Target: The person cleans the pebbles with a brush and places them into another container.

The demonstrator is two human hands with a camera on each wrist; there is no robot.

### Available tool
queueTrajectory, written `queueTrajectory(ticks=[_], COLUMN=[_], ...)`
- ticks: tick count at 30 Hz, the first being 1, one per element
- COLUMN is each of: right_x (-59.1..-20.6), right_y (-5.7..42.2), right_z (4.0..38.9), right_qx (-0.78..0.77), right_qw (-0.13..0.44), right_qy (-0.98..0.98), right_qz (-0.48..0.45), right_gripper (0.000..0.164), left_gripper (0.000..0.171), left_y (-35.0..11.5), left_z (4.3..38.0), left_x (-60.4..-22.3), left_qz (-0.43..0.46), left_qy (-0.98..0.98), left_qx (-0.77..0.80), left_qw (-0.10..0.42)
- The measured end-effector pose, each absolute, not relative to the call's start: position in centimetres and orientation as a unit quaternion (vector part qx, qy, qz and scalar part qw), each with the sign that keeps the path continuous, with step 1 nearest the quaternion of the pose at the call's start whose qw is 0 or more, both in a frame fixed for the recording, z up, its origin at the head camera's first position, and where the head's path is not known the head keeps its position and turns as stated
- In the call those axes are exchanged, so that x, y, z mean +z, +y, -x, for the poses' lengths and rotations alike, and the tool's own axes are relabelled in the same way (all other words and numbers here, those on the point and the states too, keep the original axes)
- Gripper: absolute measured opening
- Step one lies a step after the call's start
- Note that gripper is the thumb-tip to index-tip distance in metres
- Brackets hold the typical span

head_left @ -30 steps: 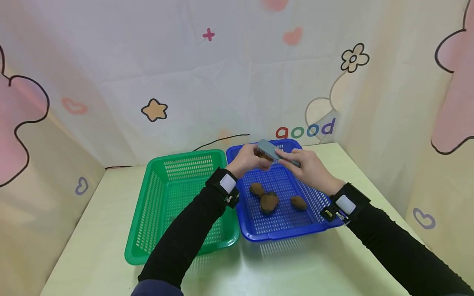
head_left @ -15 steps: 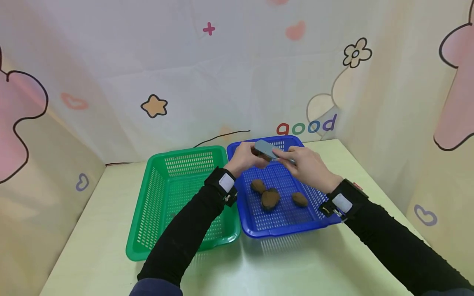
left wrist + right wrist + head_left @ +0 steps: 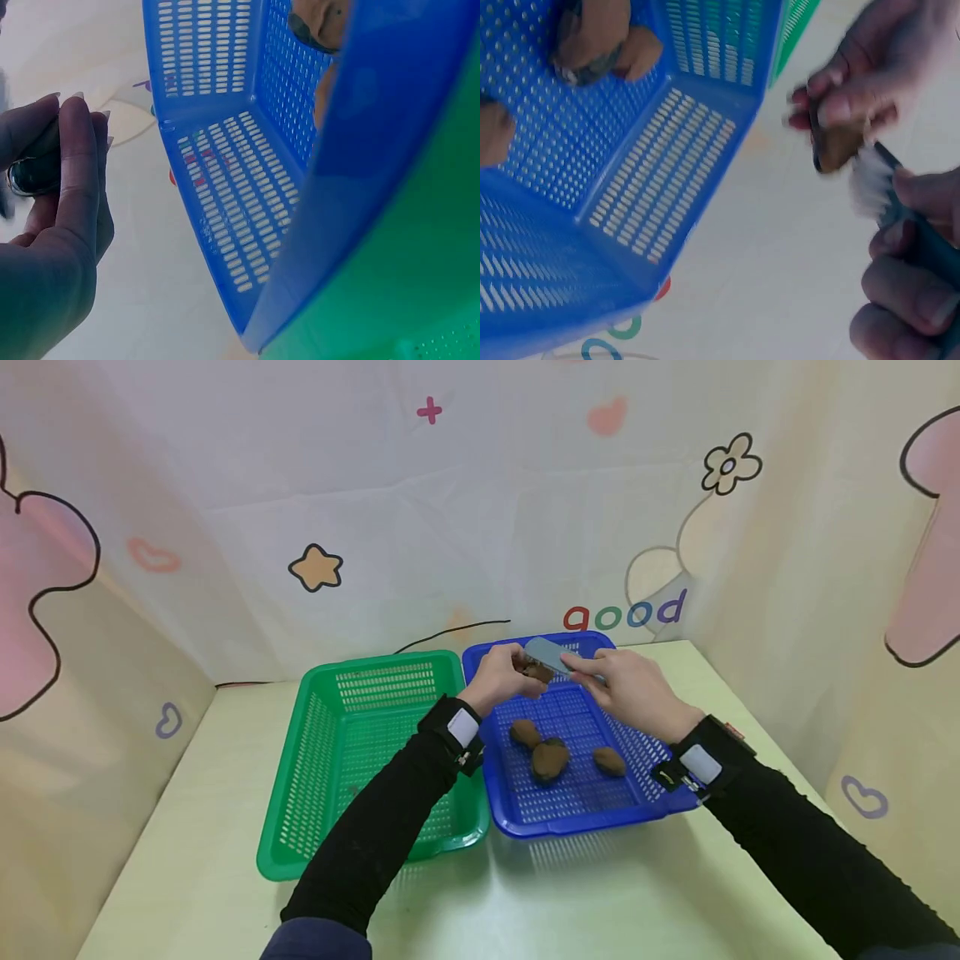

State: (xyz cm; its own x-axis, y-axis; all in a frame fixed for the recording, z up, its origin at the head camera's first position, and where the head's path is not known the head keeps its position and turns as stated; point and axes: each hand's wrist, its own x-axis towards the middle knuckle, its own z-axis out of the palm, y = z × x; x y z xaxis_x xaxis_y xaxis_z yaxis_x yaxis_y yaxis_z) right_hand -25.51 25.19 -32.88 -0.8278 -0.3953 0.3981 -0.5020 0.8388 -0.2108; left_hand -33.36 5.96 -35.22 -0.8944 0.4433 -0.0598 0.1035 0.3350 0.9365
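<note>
My left hand (image 3: 501, 680) grips a dark, smooth-edged stone (image 3: 840, 141) smeared with brown mud, above the far end of the blue basket (image 3: 577, 829). In the left wrist view its bare side looks dark and glossy. A scrubbing brush (image 3: 549, 654) with a grey-blue handle is in my right hand (image 3: 637, 693). Its white bristles (image 3: 871, 184) are right at the stone's muddy face and blurred. Inside the blue basket lie a small muddy lump (image 3: 524, 733), a larger muddy stone (image 3: 551, 762) beside it, and another muddy lump (image 3: 609, 762) to the right.
To the left, a green basket (image 3: 386, 687) stands against the blue one, partly hidden by my left sleeve. Both rest on a pale table (image 3: 525, 910). Behind hangs a printed cloth (image 3: 390, 568), with a thin dark cord at its foot.
The brush moves in short strokes over the stone, first left and then back right. Both hands keep their grip. The whole view shifts slightly upward; the lumps stay put.
</note>
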Motion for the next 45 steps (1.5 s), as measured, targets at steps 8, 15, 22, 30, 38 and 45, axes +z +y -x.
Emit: queueTrajectory(ticks=[8,15,22,30,38,45], right_x=[-33.0,-33.2,-33.7,-33.8,-34.0,-34.0], right_y=[25.4,25.4,25.1,25.3,25.4,25.3], right_z=[25.7,25.8,26.2,26.8,26.6,26.3], right_qx=[0.183,0.205,0.226,0.243,0.272,0.305], right_qw=[0.168,0.176,0.165,0.164,0.160,0.163], right_qy=[-0.939,-0.930,-0.926,-0.924,-0.919,-0.910], right_qz=[-0.236,-0.247,-0.254,-0.247,-0.238,-0.228], right_gripper=[0.036,0.037,0.037,0.037,0.037,0.036], left_gripper=[0.035,0.032,0.034,0.025,0.028,0.025], left_y=[5.8,5.5,5.4,5.4,5.4,5.6], left_z=[33.5,33.4,33.4,33.4,33.4,33.5], left_x=[-35.3,-35.0,-35.4,-35.3,-35.3,-35.3], left_qz=[-0.181,-0.185,-0.178,-0.174,-0.159,-0.140], left_qy=[0.812,0.782,0.768,0.760,0.748,0.739], left_qx=[0.535,0.575,0.594,0.603,0.624,0.639], left_qw=[0.146,0.157,0.160,0.165,0.160,0.160])
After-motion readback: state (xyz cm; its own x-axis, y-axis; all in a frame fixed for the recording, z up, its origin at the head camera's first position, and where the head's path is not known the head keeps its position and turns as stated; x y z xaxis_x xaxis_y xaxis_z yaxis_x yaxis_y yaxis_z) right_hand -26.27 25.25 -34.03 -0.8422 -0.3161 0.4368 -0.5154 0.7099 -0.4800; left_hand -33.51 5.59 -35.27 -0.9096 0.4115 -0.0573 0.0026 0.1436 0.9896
